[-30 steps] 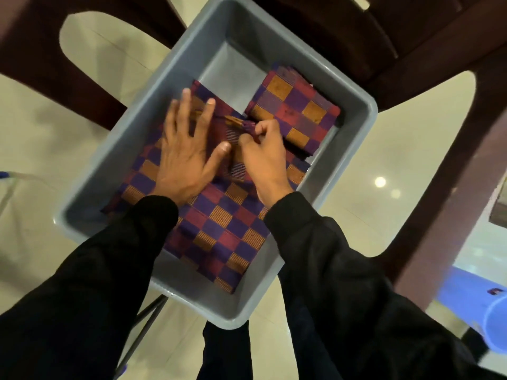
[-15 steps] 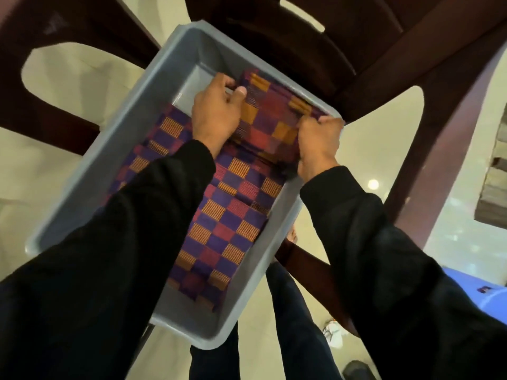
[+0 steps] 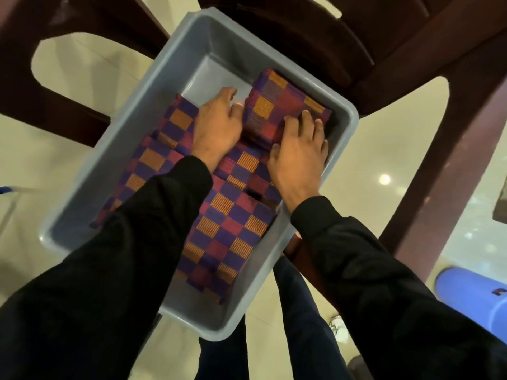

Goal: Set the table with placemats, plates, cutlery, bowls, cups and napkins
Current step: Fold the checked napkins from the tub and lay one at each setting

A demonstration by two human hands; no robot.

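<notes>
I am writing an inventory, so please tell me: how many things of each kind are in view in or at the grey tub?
Grey tub: 1
Folded checked cloth bundle: 1
Flat checked mats: at least 1; how many are stacked cannot be told
Hands, left hand and right hand: 2
Total: at least 5

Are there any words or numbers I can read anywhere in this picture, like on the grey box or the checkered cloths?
No text can be read.
Grey tub: no label or writing shows.
Checkered cloths: only woven squares, no words.
Blue thing at the lower right: it carries a small dark mark, too small and blurred to read.
</notes>
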